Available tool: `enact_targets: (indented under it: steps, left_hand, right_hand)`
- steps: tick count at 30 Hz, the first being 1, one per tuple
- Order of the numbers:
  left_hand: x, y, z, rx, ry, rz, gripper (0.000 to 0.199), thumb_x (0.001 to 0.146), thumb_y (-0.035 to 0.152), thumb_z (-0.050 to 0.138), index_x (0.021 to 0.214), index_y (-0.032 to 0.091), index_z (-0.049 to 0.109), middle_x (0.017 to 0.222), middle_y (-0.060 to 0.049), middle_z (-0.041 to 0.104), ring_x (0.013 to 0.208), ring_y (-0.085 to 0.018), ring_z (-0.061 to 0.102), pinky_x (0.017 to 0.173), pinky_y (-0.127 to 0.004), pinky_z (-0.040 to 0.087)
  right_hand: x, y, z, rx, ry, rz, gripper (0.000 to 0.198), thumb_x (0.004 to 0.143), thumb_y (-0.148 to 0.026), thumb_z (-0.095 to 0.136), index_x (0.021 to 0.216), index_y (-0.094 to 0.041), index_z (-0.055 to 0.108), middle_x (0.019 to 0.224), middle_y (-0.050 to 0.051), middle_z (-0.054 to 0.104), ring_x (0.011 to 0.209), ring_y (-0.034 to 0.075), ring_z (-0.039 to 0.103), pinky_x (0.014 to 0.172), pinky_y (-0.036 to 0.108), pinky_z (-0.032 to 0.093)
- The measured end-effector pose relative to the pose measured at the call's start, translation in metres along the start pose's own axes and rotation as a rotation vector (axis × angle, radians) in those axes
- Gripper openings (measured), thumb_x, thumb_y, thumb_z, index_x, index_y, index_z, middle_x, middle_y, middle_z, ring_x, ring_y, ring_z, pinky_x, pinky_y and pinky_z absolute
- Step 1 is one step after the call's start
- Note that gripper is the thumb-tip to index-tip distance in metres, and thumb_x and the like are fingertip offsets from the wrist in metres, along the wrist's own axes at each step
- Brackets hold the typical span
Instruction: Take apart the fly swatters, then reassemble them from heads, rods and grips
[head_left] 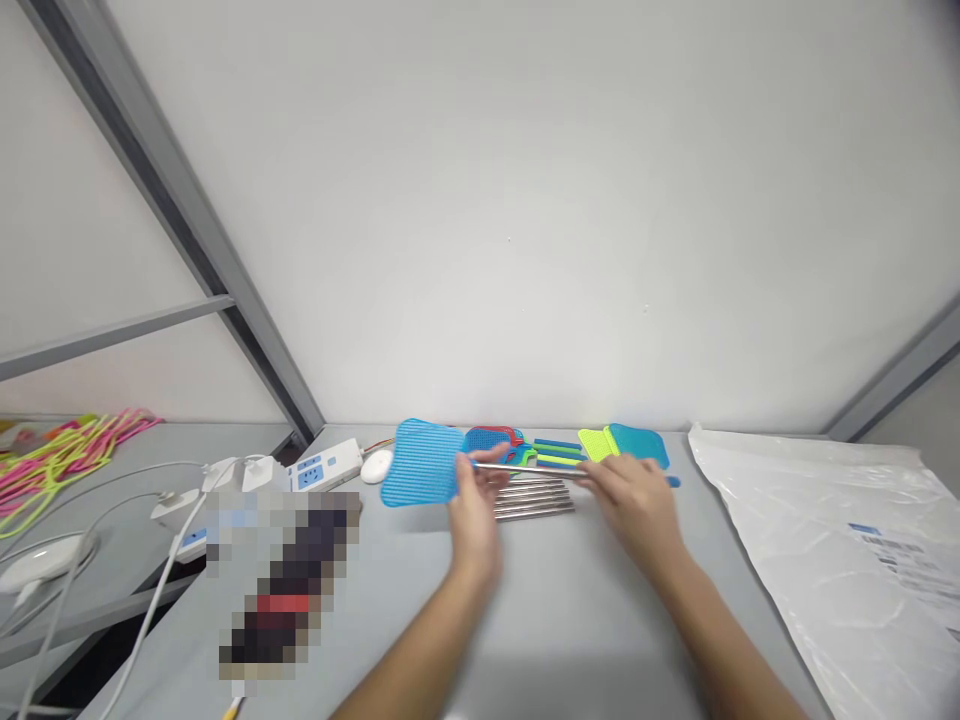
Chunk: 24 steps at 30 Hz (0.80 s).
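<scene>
A blue fly swatter (421, 465) with a metal rod is held level above the table, its flat head to the left and its blue handle end to the right. My left hand (474, 515) is closed around the joint between head and rod. Farther along, the fingers of my right hand (636, 505) grip the rod near the handle. Below the rod lie several loose metal rods (534, 505) side by side. Behind them are red, blue and green swatter heads (487, 440), with coloured handles (559, 448) beside them. Yellow (597, 443) and blue (641, 446) heads rest farther right.
A white power strip (330, 466) and a round white object (376, 466) sit at the back left. In front of them is a pixelated dark item (300, 580). White cables cross the left side, near pink and yellow cords (67, 460). A white plastic bag (832, 560) covers the right side.
</scene>
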<state>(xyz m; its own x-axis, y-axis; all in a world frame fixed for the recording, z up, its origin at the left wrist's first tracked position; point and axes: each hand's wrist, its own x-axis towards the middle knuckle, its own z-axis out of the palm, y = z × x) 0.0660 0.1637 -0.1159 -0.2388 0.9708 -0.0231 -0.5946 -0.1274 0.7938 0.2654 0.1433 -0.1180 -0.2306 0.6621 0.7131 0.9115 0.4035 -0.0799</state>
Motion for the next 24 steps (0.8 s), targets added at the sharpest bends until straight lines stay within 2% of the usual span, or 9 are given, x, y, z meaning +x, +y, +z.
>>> enact_targets:
  steps: [3,6,10,14,16,20,24]
  left_hand:
    - [-0.022,-0.008,0.010,0.009,-0.121,-0.029,0.042,0.089,0.057,0.041,0.090,0.019,0.060,0.103,-0.009,0.070,0.086,-0.019,0.065,0.078,-0.033,0.047]
    - [-0.022,-0.007,0.009,0.093,-0.128,0.013,0.041,0.089,0.054,0.043,0.093,0.017,0.062,0.104,-0.010,0.069,0.095,-0.021,0.064,0.083,-0.034,0.046]
    - [0.000,0.003,-0.001,0.078,-0.022,0.020,0.040,0.087,0.052,0.048,0.089,0.015,0.064,0.100,-0.011,0.070,0.094,-0.022,0.064,0.082,-0.035,0.046]
    - [0.027,0.023,-0.016,-0.023,0.079,0.098,0.037,0.089,0.047,0.045,0.082,0.015,0.062,0.096,-0.011,0.071,0.094,-0.021,0.063,0.080,-0.033,0.046]
    - [0.039,0.036,-0.024,-0.057,0.137,0.141,0.036,0.091,0.045,0.042,0.083,0.016,0.062,0.096,-0.010,0.071,0.083,-0.018,0.064,0.078,-0.033,0.047]
    - [0.055,0.054,-0.036,-0.171,0.204,0.122,0.034,0.093,0.042,0.038,0.082,0.017,0.059,0.101,-0.009,0.070,0.074,-0.015,0.063,0.081,-0.035,0.047]
    - [0.056,0.060,-0.037,-0.236,0.149,0.104,0.033,0.093,0.041,0.039,0.083,0.017,0.058,0.104,-0.010,0.069,0.074,-0.016,0.064,0.085,-0.041,0.047]
  right_hand:
    - [0.001,-0.020,0.008,0.094,-0.047,-0.034,0.023,0.096,-0.030,0.045,0.099,-0.021,0.065,0.078,0.004,0.064,0.075,0.016,0.055,0.068,0.029,0.030]
    - [0.000,-0.023,0.012,0.132,-0.060,-0.041,0.021,0.095,-0.030,0.047,0.101,-0.022,0.065,0.077,0.003,0.064,0.074,0.015,0.055,0.070,0.029,0.030]
    - [-0.003,-0.005,0.009,0.120,-0.086,-0.013,0.021,0.092,-0.037,0.052,0.097,-0.022,0.066,0.078,0.002,0.065,0.075,0.016,0.057,0.072,0.030,0.032]
    - [-0.008,0.018,0.004,0.114,-0.108,0.099,0.027,0.094,-0.040,0.047,0.089,-0.021,0.066,0.079,0.003,0.066,0.075,0.016,0.059,0.069,0.030,0.034]
    - [-0.010,0.023,0.000,0.152,-0.113,0.176,0.030,0.095,-0.039,0.042,0.087,-0.021,0.065,0.081,0.003,0.066,0.075,0.016,0.059,0.068,0.029,0.036]
    - [-0.007,0.017,-0.005,0.281,-0.135,0.322,0.027,0.093,-0.044,0.045,0.103,-0.024,0.059,0.084,0.002,0.062,0.072,0.016,0.055,0.066,0.029,0.041]
    - [-0.005,0.004,-0.003,0.405,-0.217,0.339,0.038,0.090,-0.046,0.048,0.123,-0.026,0.049,0.096,0.004,0.057,0.085,0.018,0.055,0.075,0.032,0.045]
